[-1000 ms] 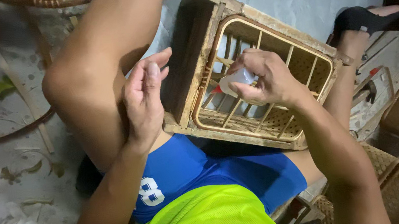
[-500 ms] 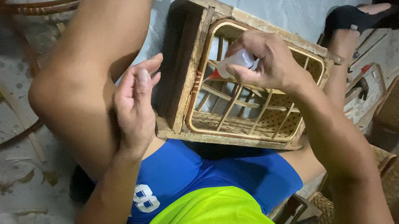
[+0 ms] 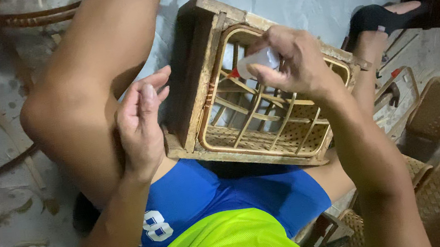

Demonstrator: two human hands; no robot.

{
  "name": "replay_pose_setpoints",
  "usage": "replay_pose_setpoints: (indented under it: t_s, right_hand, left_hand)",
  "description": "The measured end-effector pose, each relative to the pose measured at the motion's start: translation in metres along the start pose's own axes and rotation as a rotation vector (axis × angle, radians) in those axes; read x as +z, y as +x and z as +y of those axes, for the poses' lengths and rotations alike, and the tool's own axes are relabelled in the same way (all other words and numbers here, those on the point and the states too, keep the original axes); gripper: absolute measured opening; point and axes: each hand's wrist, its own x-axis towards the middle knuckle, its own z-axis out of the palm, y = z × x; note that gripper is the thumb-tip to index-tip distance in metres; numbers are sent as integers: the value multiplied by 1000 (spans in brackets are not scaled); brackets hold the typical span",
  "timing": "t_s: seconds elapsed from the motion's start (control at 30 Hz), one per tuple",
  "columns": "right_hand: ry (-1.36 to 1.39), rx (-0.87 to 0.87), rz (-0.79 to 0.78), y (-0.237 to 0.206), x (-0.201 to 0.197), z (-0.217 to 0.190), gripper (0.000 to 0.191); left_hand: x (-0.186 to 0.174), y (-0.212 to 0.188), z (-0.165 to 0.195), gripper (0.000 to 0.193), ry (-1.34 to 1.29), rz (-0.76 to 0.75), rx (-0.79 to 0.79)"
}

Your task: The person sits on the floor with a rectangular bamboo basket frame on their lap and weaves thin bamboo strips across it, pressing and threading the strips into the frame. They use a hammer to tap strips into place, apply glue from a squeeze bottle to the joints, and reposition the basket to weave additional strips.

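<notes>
Right hand (image 3: 294, 68) clamped on small white squeeze bottle (image 3: 258, 60), red tip at woven rattan-and-wood frame (image 3: 240, 110), frame centre; left hand (image 3: 140, 130) apart, steadying; gluing apparently underway.

The scene is lit softly and rather dimly, with the brightest patch seen on the pale wall above the crate (image 3: 216, 93). Deep shadow is found under the crate and in the dark corner to its upper right. No glare is seen. The right hand (image 3: 296, 65) at the crate's rim is slightly blurred, and the floor left of the crate is rendered soft and grainy.
</notes>
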Motion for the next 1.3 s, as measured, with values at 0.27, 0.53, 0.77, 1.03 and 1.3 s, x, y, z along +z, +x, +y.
replay_pose_setpoints:
  t_s: [0.27, 0.53, 0.77, 1.03, 1.3]
  right_hand:
    - [-100, -24, -4, 8, -8, -6, 33]
    - [-129, -106, 23, 7, -5, -4, 34]
    - [7, 51, 63, 8, -13, -2, 36]
    - [11, 26, 90, 10, -13, -2, 35]
    - [17, -2, 126, 3, -14, 13, 35]
  left_hand:
    - [-2, 0, -5, 38, -31, 22, -20]
    - [-4, -2, -4, 38, -14, 15, -6]
    - [-1, -1, 1, 38, -18, 20, -17]
    - [-1, -2, 2, 38, -6, 31, -34]
    - [-1, -4, -2, 37, -15, 67, -40]
